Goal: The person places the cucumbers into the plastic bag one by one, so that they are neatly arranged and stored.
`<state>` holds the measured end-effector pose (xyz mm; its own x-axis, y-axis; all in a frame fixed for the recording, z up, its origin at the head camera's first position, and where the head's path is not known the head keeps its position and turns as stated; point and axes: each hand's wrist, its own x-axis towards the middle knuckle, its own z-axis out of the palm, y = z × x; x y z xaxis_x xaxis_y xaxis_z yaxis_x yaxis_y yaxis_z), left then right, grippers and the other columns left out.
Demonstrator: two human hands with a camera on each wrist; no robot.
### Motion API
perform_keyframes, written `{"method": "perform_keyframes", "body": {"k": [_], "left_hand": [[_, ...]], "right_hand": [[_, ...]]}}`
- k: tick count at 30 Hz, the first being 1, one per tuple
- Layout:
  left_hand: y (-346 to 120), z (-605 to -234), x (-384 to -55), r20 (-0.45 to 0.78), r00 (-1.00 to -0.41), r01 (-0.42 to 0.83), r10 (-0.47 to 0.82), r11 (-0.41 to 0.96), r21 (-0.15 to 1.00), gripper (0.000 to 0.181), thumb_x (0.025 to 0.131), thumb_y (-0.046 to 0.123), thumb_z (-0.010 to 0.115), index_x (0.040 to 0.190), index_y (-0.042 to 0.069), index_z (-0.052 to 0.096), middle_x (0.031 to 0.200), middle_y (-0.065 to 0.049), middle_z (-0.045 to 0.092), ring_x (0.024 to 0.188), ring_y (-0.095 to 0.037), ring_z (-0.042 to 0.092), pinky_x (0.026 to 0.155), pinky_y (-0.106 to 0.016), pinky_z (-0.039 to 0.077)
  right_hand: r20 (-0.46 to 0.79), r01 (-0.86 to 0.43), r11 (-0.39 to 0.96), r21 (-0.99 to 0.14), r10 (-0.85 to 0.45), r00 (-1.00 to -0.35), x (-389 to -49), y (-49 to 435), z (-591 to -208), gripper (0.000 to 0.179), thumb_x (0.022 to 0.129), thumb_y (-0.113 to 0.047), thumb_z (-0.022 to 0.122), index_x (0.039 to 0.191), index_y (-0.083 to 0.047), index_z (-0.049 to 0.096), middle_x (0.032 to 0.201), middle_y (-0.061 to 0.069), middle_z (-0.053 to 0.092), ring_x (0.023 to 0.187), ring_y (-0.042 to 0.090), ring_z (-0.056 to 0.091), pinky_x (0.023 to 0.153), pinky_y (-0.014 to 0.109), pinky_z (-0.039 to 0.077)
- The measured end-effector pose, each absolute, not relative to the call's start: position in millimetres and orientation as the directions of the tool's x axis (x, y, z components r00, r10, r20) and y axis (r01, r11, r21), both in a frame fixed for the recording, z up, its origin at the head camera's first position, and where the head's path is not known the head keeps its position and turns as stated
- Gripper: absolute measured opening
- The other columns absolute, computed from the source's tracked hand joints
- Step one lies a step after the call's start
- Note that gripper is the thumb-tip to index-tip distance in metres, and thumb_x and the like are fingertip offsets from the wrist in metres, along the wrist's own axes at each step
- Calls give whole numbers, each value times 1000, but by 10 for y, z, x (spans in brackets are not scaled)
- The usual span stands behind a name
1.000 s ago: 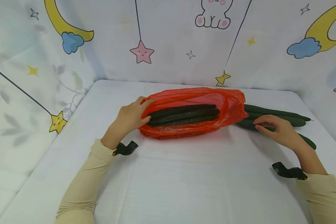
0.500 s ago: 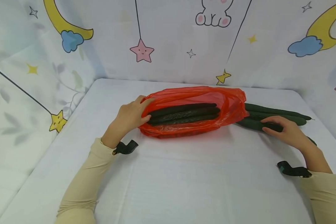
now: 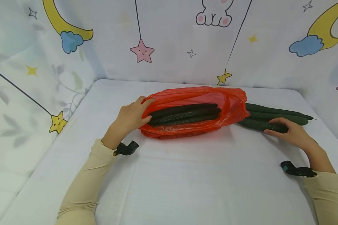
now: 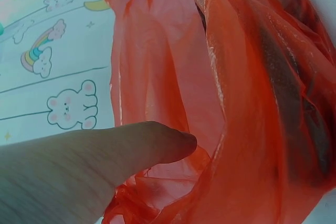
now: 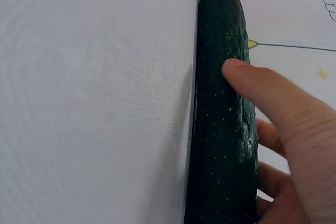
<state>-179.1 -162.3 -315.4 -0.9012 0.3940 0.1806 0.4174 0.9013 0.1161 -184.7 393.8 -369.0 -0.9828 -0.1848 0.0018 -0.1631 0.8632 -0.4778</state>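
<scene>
A red plastic bag (image 3: 233,106) lies on its side with its opening spread, and several dark green cucumbers (image 3: 186,115) show inside it. My left hand (image 3: 129,117) holds the bag's left rim; in the left wrist view its thumb (image 4: 152,142) lies over the bag's mouth. To the right of the bag, my right hand (image 3: 295,134) grips the nearest loose cucumber (image 3: 256,125), thumb on one side and fingers on the other, as the right wrist view confirms with the cucumber (image 5: 218,124) lying along the table. Two more cucumbers (image 3: 293,119) lie just behind it.
A white cloth covers the table (image 3: 180,181). Behind it hangs a printed curtain (image 3: 174,37) with moons, stars and clouds. Black wrist-worn cameras sit on the left wrist (image 3: 126,148) and right wrist (image 3: 297,170).
My right hand has moved a little to the right along the nearest loose cucumber and taken hold of it near its right end. The left hand and bag have stayed put.
</scene>
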Motion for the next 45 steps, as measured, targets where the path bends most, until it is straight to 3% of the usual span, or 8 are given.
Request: {"method": "perform_keyframes", "body": {"k": [8,15,20,25,32,38,41,45], "left_hand": [[-1629,-3146,-1789,193,-897,422,397,900,109,61,89,26,70,144,14,46,130,-18,52,61,-24,55,45,-31,44],[-1624,-3156,-1791,186,-899,422,397,899,118,62,89,26,71,144,13,46,131,-17,53,64,-25,57,46,-31,45],[-1623,-3155,-1791,185,-899,422,398,899,115,63,89,26,71,144,14,46,131,-17,53,65,-25,58,46,-31,46],[-1626,-3158,-1786,193,-897,422,397,899,113,62,89,26,71,144,14,46,131,-17,53,65,-26,59,46,-31,45],[-1631,-3161,-1780,205,-893,428,401,897,111,61,89,25,71,144,13,47,132,-17,53,68,-26,61,46,-31,45],[-1629,-3155,-1780,201,-894,427,400,897,116,62,89,25,71,144,14,46,131,-16,53,70,-26,61,47,-32,46],[-1631,-3152,-1780,195,-896,424,399,898,114,62,89,26,70,144,14,46,132,-16,52,71,-27,62,47,-32,46],[-1630,-3151,-1783,187,-899,419,395,901,113,62,89,26,70,145,14,45,133,-17,52,71,-27,62,48,-32,47]], "right_hand": [[2,-178,873,-455,-199,-980,-1909,3960,-3754,55,90,-31,70,128,4,50,133,37,43,122,62,33,90,76,26],[38,-256,877,-407,-263,-964,-1929,3961,-3787,52,91,-28,69,128,4,53,129,40,47,118,62,36,83,84,11],[68,-310,862,-401,-309,-949,-1911,3971,-3778,51,88,-22,73,128,5,56,126,39,51,117,57,41,84,79,20],[59,-318,869,-379,-320,-946,-1858,3941,-3738,52,87,-21,74,128,6,57,119,36,56,110,51,49,85,68,37],[84,-375,869,-323,-368,-926,-1812,3885,-3695,46,84,-19,77,124,0,63,108,23,61,97,37,55,78,61,45],[95,-403,863,-306,-393,-915,-1796,3844,-3659,47,83,-19,78,123,0,64,107,21,61,96,34,55,78,60,46],[110,-419,858,-295,-405,-908,-1788,3829,-3642,47,82,-20,79,122,-1,65,108,19,62,99,16,53,79,52,48],[138,-453,846,-282,-431,-892,-1780,3805,-3625,45,79,-19,82,120,-6,68,105,11,64,92,-13,39,75,32,47]]}}
